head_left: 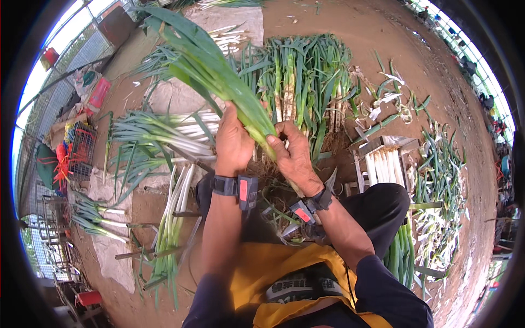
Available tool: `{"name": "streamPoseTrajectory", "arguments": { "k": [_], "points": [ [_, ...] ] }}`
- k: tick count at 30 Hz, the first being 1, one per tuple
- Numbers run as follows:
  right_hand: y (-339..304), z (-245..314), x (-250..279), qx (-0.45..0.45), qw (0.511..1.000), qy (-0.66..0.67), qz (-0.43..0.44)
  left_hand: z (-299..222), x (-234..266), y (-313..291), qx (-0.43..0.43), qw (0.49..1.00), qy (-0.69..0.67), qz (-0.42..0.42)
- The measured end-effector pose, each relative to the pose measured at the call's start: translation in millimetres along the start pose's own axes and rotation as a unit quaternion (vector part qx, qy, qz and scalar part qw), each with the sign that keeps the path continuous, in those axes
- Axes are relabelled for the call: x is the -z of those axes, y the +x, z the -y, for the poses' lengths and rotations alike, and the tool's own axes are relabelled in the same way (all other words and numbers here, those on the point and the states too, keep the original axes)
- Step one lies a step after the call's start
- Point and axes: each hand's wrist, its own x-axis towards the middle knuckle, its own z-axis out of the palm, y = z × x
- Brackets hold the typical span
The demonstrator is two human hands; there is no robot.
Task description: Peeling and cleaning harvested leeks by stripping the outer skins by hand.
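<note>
A large green onion [219,76] slants up and to the left in front of me, its broad green leaves at the top. My left hand [234,141] is closed round the stalk at mid-length, the fingertips hidden behind it. Lower down, my right hand [297,157] pinches the same stalk between thumb and fingers. Part of its lower end passes behind the right hand. Just beyond my hands stands a dense bunch of green onions [306,76] with soil and roots at their bases.
Peeled green onions [188,134] lie on pale cloth to the left, and more rest across a metal rack [169,252]. At right, white stalks [384,167] sit in a metal frame beside a heap of leaf trimmings [437,213]. A wire crate [83,150] stands far left.
</note>
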Motion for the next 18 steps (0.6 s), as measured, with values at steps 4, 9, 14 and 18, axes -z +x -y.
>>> {"name": "streamPoseTrajectory", "arguments": {
  "k": [4,9,14,18],
  "points": [
    [-9,-5,-2,0.033,0.999,-0.035,0.007,-1,7,3,0.006,0.999,-0.04,-0.005],
    [-27,-1,6,0.025,0.999,0.005,0.046,-4,20,5,-0.035,0.995,0.095,-0.022],
    [-77,-18,30,0.008,0.984,-0.113,0.137,-36,58,12,-0.186,0.929,0.302,-0.103],
    [-127,-81,45,-0.046,0.888,-0.377,0.261,-52,34,5,-0.103,0.986,0.019,-0.126]
  ]
}}
